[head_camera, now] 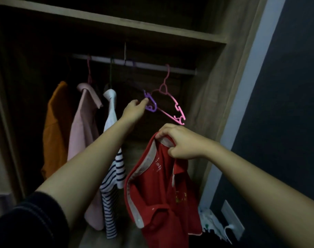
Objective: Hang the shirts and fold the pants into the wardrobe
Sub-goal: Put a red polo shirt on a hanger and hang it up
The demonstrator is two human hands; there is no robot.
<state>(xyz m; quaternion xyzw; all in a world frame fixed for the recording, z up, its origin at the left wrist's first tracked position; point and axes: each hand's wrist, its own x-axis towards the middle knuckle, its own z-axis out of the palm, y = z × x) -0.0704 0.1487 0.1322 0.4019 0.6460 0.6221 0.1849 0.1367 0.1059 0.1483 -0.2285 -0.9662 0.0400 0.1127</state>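
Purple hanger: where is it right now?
Head view, centre: the purple hanger hangs from the wardrobe rail, between the striped shirt and the empty pink hanger, with the left hand at its end.

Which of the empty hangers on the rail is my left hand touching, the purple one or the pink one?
The purple hanger. Your left hand has fingertips on its end, while the pink hanger hangs untouched just to its right.

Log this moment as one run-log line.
stage: fetching hanger | left hand: touching purple hanger | right hand: holding red shirt by collar | rail: three shirts hung
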